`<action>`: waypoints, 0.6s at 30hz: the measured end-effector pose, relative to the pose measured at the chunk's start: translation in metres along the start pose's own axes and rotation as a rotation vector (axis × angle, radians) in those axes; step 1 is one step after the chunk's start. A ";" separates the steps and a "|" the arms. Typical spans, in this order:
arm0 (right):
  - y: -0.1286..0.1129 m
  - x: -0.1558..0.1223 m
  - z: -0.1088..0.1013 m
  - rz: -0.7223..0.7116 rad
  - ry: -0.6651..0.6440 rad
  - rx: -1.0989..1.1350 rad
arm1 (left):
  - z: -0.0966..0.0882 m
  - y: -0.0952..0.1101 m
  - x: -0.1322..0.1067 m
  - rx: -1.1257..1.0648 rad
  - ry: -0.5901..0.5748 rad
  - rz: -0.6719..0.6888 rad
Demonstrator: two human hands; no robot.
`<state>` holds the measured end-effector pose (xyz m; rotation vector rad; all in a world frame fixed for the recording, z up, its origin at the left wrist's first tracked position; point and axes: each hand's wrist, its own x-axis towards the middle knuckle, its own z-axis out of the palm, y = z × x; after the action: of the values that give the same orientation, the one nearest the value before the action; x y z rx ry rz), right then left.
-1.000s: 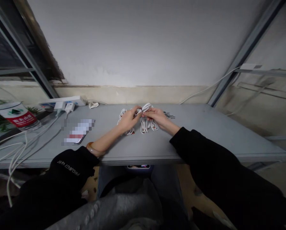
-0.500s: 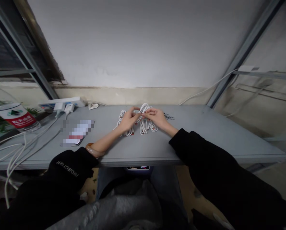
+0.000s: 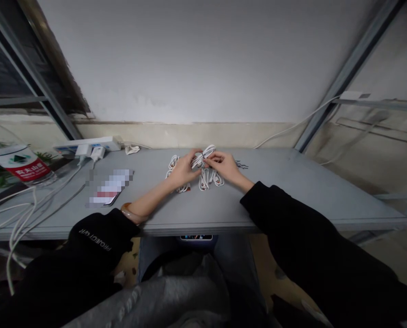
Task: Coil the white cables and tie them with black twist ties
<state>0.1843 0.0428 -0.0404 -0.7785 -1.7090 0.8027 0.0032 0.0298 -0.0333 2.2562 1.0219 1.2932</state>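
Note:
A coiled white cable [image 3: 208, 151] is held up above the desk between my two hands. A thin black tie [image 3: 203, 156] crosses its middle. My left hand [image 3: 183, 171] grips the coil's left end, thumb below and fingers curved behind. From the right, the thumb and fingers of my right hand [image 3: 226, 166] are closed on the coil beside the tie; whether they pinch the tie itself I cannot tell. Beneath and around my hands lie more coiled white cables [image 3: 204, 180], partly hidden by my fingers. Several loose black ties [image 3: 241, 165] lie just beyond my right hand.
On the grey desk [image 3: 292, 196] lies a phone [image 3: 111, 187] with a blurred screen, left of my forearm. A power strip [image 3: 87, 145] with plugged-in chargers stands at the back left, near a labelled bottle [image 3: 27, 166] and trailing white cords [image 3: 22, 218]. A wall rises behind.
The coiled cable has turned and tilted, so more of its loops show between my hands. My fingertips, close together before, are now slightly farther apart.

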 end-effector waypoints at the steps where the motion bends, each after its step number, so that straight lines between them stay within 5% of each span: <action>1: 0.000 0.000 0.000 -0.003 -0.006 -0.011 | 0.000 0.000 0.000 0.053 0.025 0.025; 6: -0.002 0.003 -0.002 -0.009 0.015 -0.071 | -0.001 0.002 -0.001 0.043 0.154 0.029; 13: -0.004 0.001 -0.001 -0.011 -0.035 -0.151 | 0.001 0.002 0.000 -0.138 0.206 0.053; 18: -0.013 -0.005 0.001 -0.079 -0.042 -0.239 | -0.002 0.010 -0.001 -0.055 0.229 0.139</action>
<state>0.1831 0.0311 -0.0329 -0.8533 -1.8839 0.5703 0.0056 0.0226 -0.0271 2.2091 0.9034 1.6484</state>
